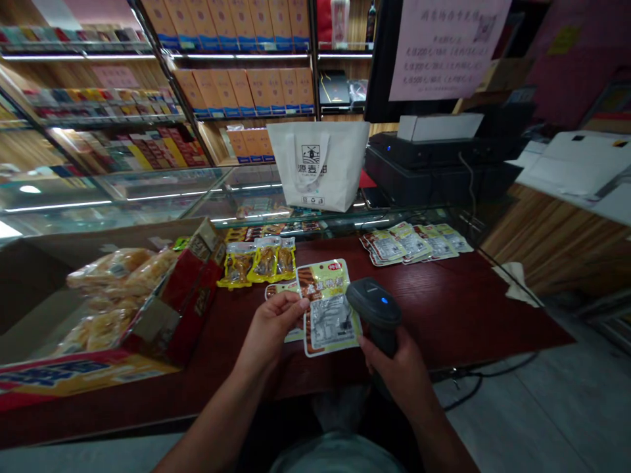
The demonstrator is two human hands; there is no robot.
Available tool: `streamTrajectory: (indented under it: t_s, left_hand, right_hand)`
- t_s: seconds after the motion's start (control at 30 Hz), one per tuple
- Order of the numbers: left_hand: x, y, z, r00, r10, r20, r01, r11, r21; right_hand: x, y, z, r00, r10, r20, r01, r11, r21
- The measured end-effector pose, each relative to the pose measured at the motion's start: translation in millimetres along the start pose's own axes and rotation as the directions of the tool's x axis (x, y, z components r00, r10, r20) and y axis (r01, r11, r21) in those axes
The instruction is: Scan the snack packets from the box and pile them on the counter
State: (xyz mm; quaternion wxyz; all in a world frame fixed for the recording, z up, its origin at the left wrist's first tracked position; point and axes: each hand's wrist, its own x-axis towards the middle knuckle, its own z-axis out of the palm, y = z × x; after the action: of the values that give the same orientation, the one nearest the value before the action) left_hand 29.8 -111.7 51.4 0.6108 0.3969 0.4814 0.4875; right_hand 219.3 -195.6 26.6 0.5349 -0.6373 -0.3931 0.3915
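Between thumb and fingers, my left hand (pixel 271 325) pinches the left edge of a flat snack packet (pixel 331 309) with a silver window and a yellow-green border. My right hand (pixel 399 364) is wrapped around the handle of a black barcode scanner (pixel 374 305), whose blue light is lit. The scanner's head is at the packet's right side and overlaps it in view; whether they touch I cannot tell. Behind the held packet, partly covered, lies another packet (pixel 294 334) on the dark red counter (pixel 444 309). Several like packets (pixel 414 243) lie in overlapping piles farther right.
Left stands an open carton (pixel 172 315) with bagged bread (pixel 118 269). Several yellow food pouches (pixel 266 259) lie beside it. A white tote bag (pixel 320 164) stands on the glass case behind the counter. Back right are a black cash register (pixel 438 171) and a monitor with a paper notice (pixel 446 49).
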Motion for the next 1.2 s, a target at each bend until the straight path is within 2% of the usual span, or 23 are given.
streamTrajectory:
  t_s: [0.1,0.23,0.43,0.6,0.8,1.07,1.2]
  left_hand:
    - [5,1,2,0.999,0.033,-0.023,-0.033,0.999,0.010]
    - [14,5,1,0.971,0.185,-0.154,-0.177,0.982,0.066]
    - [19,14,4,0.922,0.330,-0.202,-0.306,0.942,0.141]
    - [17,20,12,0.905,0.362,-0.222,-0.328,0.928,0.177]
    - [19,19,16,0.904,0.369,-0.217,-0.330,0.924,0.195]
    - [24,15,24,0.903,0.352,-0.246,-0.311,0.931,0.190]
    - [24,15,26,0.910,0.361,-0.204,-0.322,0.925,0.203]
  right_hand:
    - [0,0,-7,0.999,0.001,-0.035,-0.001,1.000,0.009]
    - [-1,2,-23,0.999,-0.031,-0.030,0.032,0.999,0.009]
    - [-14,2,-36,0.991,-0.119,0.058,0.127,0.979,-0.162]
    - [-21,-4,-37,0.979,-0.167,0.119,0.194,0.942,-0.274]
    - [-21,-6,-37,0.989,-0.120,0.086,0.136,0.965,-0.225]
    - [-19,-6,-40,0.991,-0.109,0.074,0.122,0.969,-0.214]
    - [-16,-5,-42,0.990,-0.112,0.083,0.127,0.971,-0.204]
